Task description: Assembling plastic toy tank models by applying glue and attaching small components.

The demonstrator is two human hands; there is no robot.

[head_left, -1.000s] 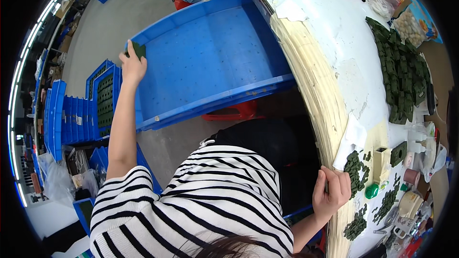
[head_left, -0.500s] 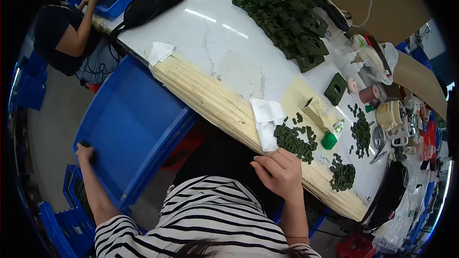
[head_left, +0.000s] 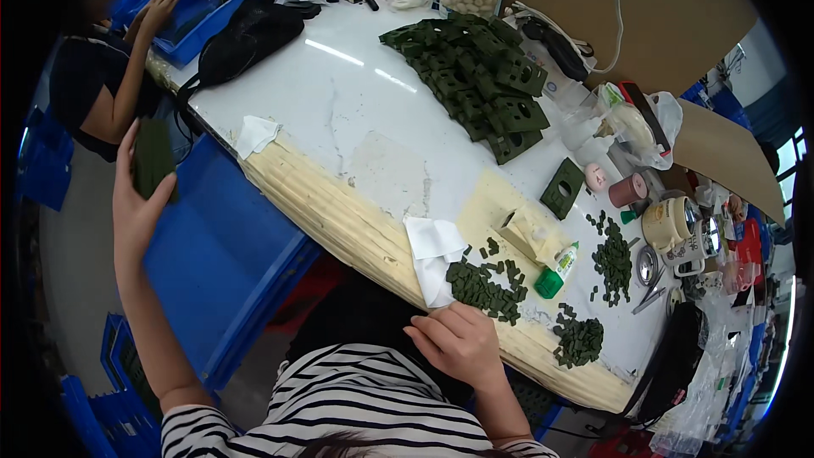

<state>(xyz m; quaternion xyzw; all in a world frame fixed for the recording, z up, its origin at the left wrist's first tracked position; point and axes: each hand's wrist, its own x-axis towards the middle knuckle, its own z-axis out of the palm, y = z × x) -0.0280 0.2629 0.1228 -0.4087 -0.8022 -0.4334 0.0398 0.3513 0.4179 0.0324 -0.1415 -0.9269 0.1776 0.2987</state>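
Note:
My left hand (head_left: 136, 216) is raised over the blue bin at the left, fingers and thumb wrapped round a flat dark green piece (head_left: 153, 159), maybe foam or felt. By the padded table edge rests my right hand (head_left: 462, 341), its fingers curled in and nothing visible in them. Just beyond it lie a folded white paper (head_left: 435, 242) and a heap of small dark green pieces (head_left: 489, 290). Farther back sits a large pile of dark green sheets with holes (head_left: 475, 76). A single such sheet (head_left: 563, 189) lies right of the pile.
The blue bin (head_left: 225, 220) stands left, below the table edge. A green-capped glue bottle (head_left: 555, 271), two more heaps of small pieces (head_left: 612, 263), a thread spool (head_left: 627, 191) and mugs (head_left: 668, 220) crowd the right. Another person (head_left: 106, 85) works at the far left.
My left hand has come up from the bin's far left side, lifting the dark green piece into full sight. My right hand stays by the table edge; the view has shifted slightly.

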